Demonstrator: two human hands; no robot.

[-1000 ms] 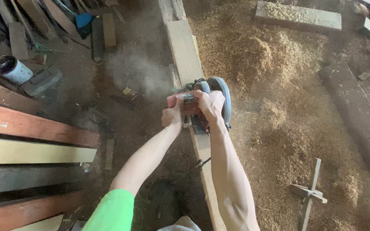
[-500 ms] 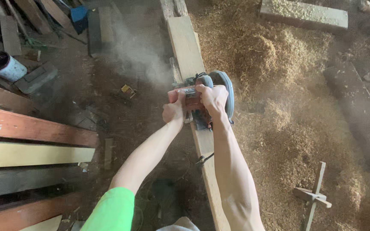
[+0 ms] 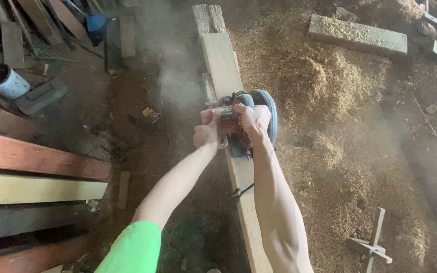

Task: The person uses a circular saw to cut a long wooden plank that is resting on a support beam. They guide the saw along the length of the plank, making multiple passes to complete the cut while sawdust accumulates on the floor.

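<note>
- Power saw (image 3: 251,119): red-bodied, with a blue-grey blade guard, sitting on top of a long plank (image 3: 222,65) near frame centre. The guard is on the 3 o'clock side of the plank's line, probably so the blade runs along that edge.
- Left hand (image 3: 207,134): clamped round the saw's rear grip at the tool's 9 o'clock, fingers wrapped tight. Arm extended, green sleeve (image 3: 132,250) at the bottom of frame.
- Right hand (image 3: 251,119): closed over the top handle, just beside the guard. Both hands are close together on the tool, one on each grip, which would steady it against kick and keep it tracking straight.
- Plank runs from 6 o'clock up to 12 o'clock; what it rests on is hidden. The person stands at its near end, looking along its length.
- Dust cloud (image 3: 175,86) hangs at the saw's 10 o'clock, over the dark floor.
- Sawdust heap (image 3: 319,86) piled at 2 o'clock, spreading down the 3 o'clock side of the plank.
- Stacked boards (image 3: 36,174), red and pale yellow, lie at 8 o'clock, well apart from the plank.
- Paint tin (image 3: 1,80) at 10 o'clock, amid offcuts.
- Thick timber block (image 3: 357,36) at 1 o'clock, dusted with shavings.
- Small wooden cross-piece (image 3: 373,245) at 4 o'clock, on the sawdust.
</note>
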